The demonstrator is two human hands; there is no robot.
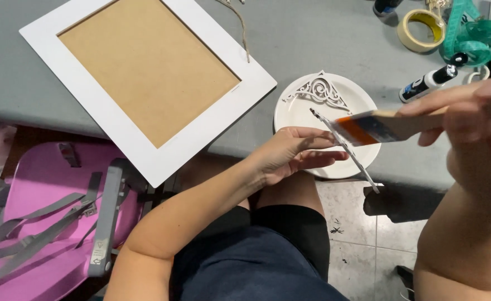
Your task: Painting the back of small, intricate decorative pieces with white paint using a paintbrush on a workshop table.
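Left hand grip: the left hand [290, 153] pinches a thin white flat piece [346, 149] edge-on between thumb and fingers.
Right hand grip: the right hand [474, 111] closes on the wooden handle of a flat paintbrush [376, 127], bristles against the piece.
White plate [362, 100]: under both, at the bench [312, 33] edge, holding a white scrollwork corner ornament [320, 89] at its 11 o'clock.
White picture frame [145, 78]: at 9 o'clock of the plate, brown backing up.
Masking tape roll [421, 30]: at 1 o'clock.
Black-and-white tube [429, 82]: at 2 o'clock.
Pink chair [50, 223]: at 7 o'clock, below the bench.
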